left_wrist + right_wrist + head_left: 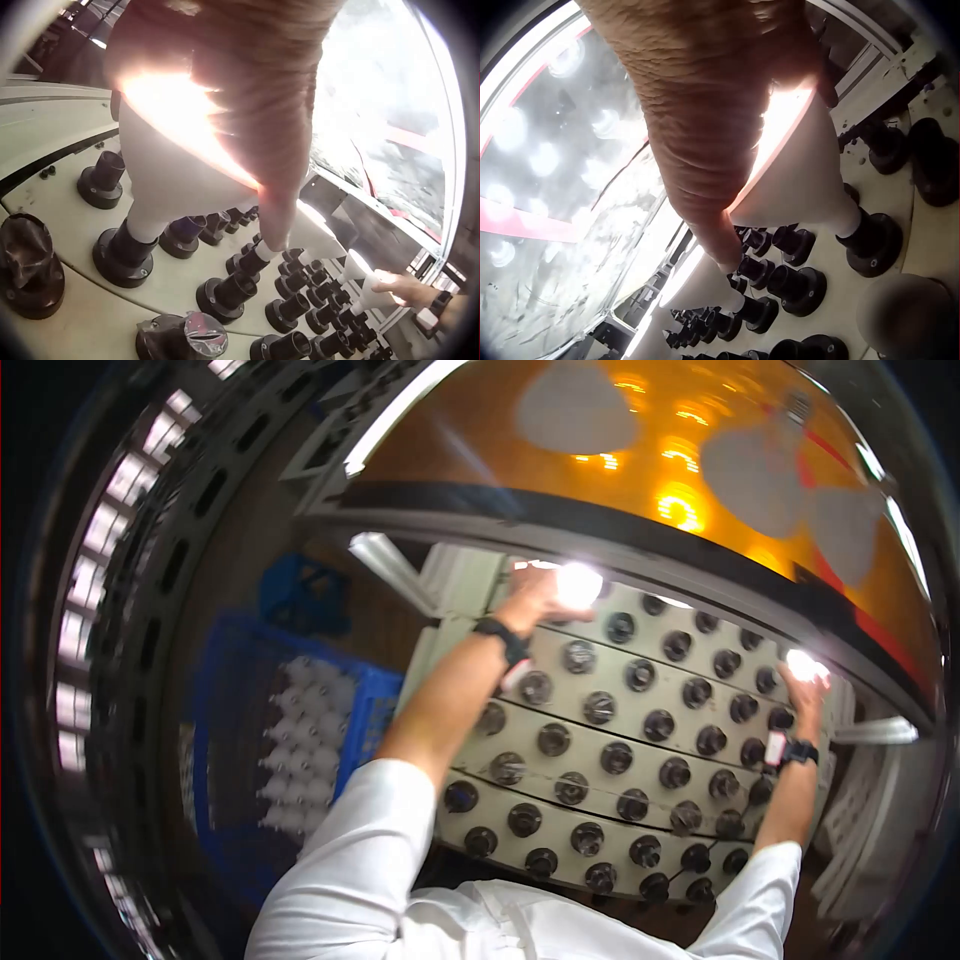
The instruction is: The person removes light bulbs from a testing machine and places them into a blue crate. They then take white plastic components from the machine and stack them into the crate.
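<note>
At the far left of the rack, my left hand (pixel 533 597) grips a white reflector bulb (pixel 176 169), the palm over its glowing wide end. That bulb's narrow neck sits in a black socket (pixel 124 259). On the far right, my right hand (pixel 806 695) holds another white reflector bulb (pixel 799 176) in the same way. Its neck meets a black socket (pixel 875 241). A neighbouring bulb (pixel 701 279) stands just beyond the right thumb, glowing at its wide end. Both hands hide part of the bulbs' wide ends.
The pale stepped rack (pixel 600 685) carries rows of black sockets. Above the hands hangs an orange see-through hood (pixel 640 460) with a dark edge. A blue crate (pixel 372 705) of white bulbs (pixel 310 730) stands at left; a smaller blue crate (pixel 300 592) lies behind it.
</note>
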The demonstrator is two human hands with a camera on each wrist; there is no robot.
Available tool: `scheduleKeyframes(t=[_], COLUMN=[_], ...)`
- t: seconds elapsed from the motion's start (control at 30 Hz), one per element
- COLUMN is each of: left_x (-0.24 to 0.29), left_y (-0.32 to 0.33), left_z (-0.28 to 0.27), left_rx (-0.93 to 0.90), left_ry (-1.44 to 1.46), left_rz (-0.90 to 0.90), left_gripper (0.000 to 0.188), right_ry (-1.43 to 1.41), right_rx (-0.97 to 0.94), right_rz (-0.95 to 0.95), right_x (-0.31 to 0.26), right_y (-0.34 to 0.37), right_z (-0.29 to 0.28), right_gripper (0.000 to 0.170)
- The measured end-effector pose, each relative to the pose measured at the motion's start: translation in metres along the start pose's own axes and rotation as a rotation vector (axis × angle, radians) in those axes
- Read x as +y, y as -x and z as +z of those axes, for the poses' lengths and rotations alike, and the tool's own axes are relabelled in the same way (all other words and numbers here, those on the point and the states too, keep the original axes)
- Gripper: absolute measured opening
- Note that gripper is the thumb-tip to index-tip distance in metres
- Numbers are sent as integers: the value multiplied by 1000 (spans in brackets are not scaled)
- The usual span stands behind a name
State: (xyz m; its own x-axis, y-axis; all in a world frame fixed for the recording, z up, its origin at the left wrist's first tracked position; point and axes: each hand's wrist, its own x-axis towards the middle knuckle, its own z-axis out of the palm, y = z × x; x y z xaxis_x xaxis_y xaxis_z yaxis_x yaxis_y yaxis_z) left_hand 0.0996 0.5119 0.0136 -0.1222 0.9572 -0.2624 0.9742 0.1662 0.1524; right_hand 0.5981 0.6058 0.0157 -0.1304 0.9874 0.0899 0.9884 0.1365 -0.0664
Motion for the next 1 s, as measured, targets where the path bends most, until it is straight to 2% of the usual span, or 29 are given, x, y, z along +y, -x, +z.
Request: scheduleKeyframes(t=[0.03,0.07,0.1,0.13,0.2,0.27,0.3,0.33,0.37,0.4,0.43,0.5,0.53,0.6,0.67,0.7,0.77,0.8,0.83,0.87,0.9,0.93,1.0], left_x=[11,11,14,22,37,35,41,49,47,59,54,23,4,-41,-96,-123,-185,-225,-251,-274,-291,-308,-334], left_y=[20,22,25,32,56,74,77,87,118,141,165,225,260,329,394,423,471,491,508,521,527,531,520], left_z=[-26,-27,-28,-16,-1,2,-9,-23,-32,-37,-36,-39,-41,-40,-38,-42,-12,12,37,55,68,83,101], left_rx=[32,108,126,238,472,744,762,782,704,619,612,575,547,588,668,683,866,803,784,675,636,592,583], left_ry=[140,158,226,167,18,52,212,380,441,502,566,652,674,656,764,679,579,642,426,393,405,419,480], left_rz=[-64,-115,-105,-79,-28,133,167,195,154,152,208,268,270,152,22,-166,-391,-503,-681,-852,-920,-984,-945], left_gripper=[65,66,76,86,103,95,98,101,103,105,107,109,109,108,104,99,97,100,102,105,106,107,108], right_ry=[-178,-113,-189,-133,-121,-154,30,70,109,-3,133,233,195,267,168,162,-239,-434,-372,-485,-693,-635,-359], right_rx=[31,-26,106,144,142,143,114,72,31,-24,89,357,504,432,359,304,168,90,129,-12,-230,-222,-114], right_rz=[84,-11,4,-71,-16,-89,-78,-123,-170,-227,-133,-163,-288,-315,-428,-481,-585,-627,-692,-617,-595,-720,-1133], right_x=[-14,-11,0,25,27,40,51,47,45,41,13,-18,-16,-33,-95,-119,-185,-219,-251,-302,-357,-396,-479], right_y=[11,5,7,-3,-6,-18,-25,-30,-33,-33,-23,-14,-12,8,62,84,113,127,141,163,186,197,220], right_z=[-11,-13,-4,19,21,34,43,39,35,19,-9,-54,-64,-78,-92,-95,-92,-90,-93,-109,-123,-125,-131], right_gripper=[46,44,46,49,52,54,56,60,65,74,71,65,63,64,68,70,83,91,92,99,103,104,107])
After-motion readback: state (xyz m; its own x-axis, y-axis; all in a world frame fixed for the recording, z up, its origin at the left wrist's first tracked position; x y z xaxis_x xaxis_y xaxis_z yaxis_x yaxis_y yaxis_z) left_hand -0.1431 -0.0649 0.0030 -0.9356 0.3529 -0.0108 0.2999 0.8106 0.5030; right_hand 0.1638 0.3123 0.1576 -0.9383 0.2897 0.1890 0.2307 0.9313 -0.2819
